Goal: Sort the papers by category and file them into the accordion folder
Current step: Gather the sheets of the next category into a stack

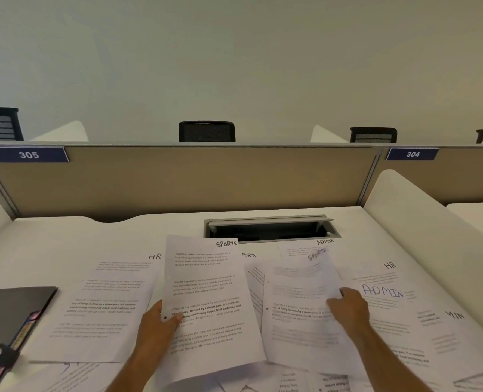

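Note:
Printed sheets with handwritten labels cover the white desk (50, 244). My left hand (161, 321) pinches the left edge of a sheet marked SPORTS (206, 301), lifted a little above the pile. My right hand (347, 306) grips the right edge of a second sheet marked SPORTS (299, 306), which is blurred. An HR sheet (107, 301) lies flat at the left. Sheets marked ADMIN (384, 292) and HR (390, 265) lie at the right, and another ADMIN sheet (323, 243) peeks out behind. The dark accordion folder (11, 315) lies at the desk's left edge, with coloured tabs showing.
An open cable hatch (268, 229) is set in the desk behind the papers. A tan partition (192, 179) closes the back, with white side dividers (421, 205) left and right. Black chair backs (206, 131) show beyond it.

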Available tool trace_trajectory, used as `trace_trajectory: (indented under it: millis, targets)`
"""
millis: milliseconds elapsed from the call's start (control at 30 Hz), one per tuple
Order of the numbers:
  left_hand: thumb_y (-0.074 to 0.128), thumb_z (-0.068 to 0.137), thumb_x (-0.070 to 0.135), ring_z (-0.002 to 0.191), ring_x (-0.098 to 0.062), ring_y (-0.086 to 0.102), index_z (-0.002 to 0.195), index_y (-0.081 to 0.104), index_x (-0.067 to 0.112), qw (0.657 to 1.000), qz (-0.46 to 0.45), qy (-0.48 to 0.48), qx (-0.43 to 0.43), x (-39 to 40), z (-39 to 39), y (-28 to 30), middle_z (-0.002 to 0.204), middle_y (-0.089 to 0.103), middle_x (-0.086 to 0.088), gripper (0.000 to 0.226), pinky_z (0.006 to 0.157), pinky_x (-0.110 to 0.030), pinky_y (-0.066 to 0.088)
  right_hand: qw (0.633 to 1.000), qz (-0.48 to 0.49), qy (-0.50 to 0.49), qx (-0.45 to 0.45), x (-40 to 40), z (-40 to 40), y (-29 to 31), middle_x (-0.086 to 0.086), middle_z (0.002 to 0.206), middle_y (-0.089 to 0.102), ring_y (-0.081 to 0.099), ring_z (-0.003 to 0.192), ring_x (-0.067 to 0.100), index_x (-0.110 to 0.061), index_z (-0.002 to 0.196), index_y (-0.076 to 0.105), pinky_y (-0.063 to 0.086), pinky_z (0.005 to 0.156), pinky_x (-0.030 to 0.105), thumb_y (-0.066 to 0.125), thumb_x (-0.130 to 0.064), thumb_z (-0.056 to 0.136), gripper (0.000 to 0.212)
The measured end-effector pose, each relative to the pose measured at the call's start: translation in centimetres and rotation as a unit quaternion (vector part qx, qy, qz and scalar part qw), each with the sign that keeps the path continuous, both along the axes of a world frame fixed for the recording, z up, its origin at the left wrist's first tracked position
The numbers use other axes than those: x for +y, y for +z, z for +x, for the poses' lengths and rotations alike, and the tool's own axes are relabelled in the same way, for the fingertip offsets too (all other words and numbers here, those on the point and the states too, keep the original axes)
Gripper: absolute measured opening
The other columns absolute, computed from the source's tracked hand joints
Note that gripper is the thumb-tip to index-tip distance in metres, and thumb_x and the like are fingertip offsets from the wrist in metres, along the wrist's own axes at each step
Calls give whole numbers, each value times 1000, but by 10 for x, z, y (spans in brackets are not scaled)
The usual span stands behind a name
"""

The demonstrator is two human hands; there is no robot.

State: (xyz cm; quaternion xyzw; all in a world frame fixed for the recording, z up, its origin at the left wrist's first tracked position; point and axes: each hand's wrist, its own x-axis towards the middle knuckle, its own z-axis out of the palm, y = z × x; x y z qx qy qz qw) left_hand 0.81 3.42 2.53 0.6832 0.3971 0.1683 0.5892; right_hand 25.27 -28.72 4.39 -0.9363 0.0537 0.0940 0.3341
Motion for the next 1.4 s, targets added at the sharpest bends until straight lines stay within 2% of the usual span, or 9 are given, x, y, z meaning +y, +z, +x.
trace_trajectory:
  millis: [200, 333, 633, 767, 933, 1067, 1167, 1300, 1400]
  targets:
    - [71, 89, 7, 86, -25, 75, 119, 65, 18, 999, -43, 5, -17, 9, -1, 0, 99, 77, -2, 33, 74, -43, 63, 961, 273, 29, 2, 21, -1, 4, 7, 95, 76, 71, 87, 25, -8, 98, 75, 58, 83, 37, 72, -5, 87, 12]
    - [71, 88, 6, 77, -18, 76, 109, 67, 23, 998, -61, -3, -36, 3, 7, 5, 89, 79, 5, 27, 63, -34, 62, 924, 369, 75, 69, 64, -29, 11, 7, 96, 78, 73, 90, 24, -9, 103, 75, 58, 85, 37, 65, -3, 93, 16]
    - [69, 91, 8, 95, -28, 73, 114, 65, 18, 992, -98, 2, -75, 4, 8, 10, 103, 77, -3, 26, 89, -52, 58, 886, 393, 166, 184, 124, -79, 26, 11, 96, 79, 76, 88, 33, -14, 99, 79, 60, 85, 54, 63, -18, 95, 16]
    - [73, 87, 6, 94, -25, 73, 117, 63, 20, 994, -72, 17, -82, 7, 3, 8, 105, 76, -3, 34, 85, -49, 59, 877, 404, 161, 204, 131, -84, 27, -5, 105, 78, 74, 97, 19, -28, 111, 74, 57, 94, 45, 46, -44, 103, 33]
    - [78, 81, 2, 91, -27, 74, 116, 61, 20, 992, -88, 17, -90, 6, 5, 8, 104, 76, -4, 42, 83, -50, 60, 901, 346, 200, 169, 132, -85, 26, -4, 109, 77, 74, 99, 17, -25, 115, 70, 59, 93, 42, 56, -11, 99, 25]
    - [74, 87, 11, 95, -18, 72, 114, 58, 25, 994, -60, -18, -86, 0, 8, 12, 108, 72, 3, 34, 76, -35, 61, 902, 332, 214, 171, 129, -82, 25, -4, 113, 74, 72, 103, 18, -30, 114, 65, 59, 92, 41, 51, -8, 100, 30]
    - [72, 89, 10, 89, -9, 71, 117, 59, 23, 996, -31, -26, -82, -4, 10, 12, 106, 72, 6, 33, 65, -20, 57, 911, 315, 229, 135, 117, -75, 22, -8, 116, 72, 69, 103, 11, -30, 117, 63, 59, 76, 24, 56, -18, 100, 22]
    - [73, 88, 9, 87, -18, 73, 119, 58, 20, 997, -31, -17, -72, -4, 11, 10, 105, 72, 1, 36, 63, -27, 60, 972, 88, 192, -105, 75, -50, 9, 1, 132, 62, 58, 124, 21, -16, 131, 58, 50, 102, 36, 53, -39, 101, 38]
    - [73, 87, 8, 90, -23, 73, 120, 58, 19, 997, -37, -21, -70, -4, 13, 6, 107, 73, -1, 37, 73, -39, 63, 971, -97, 190, -107, 32, -29, -12, 11, 157, 39, 32, 147, 29, -14, 148, 41, 28, 119, 44, 37, -58, 100, 66]
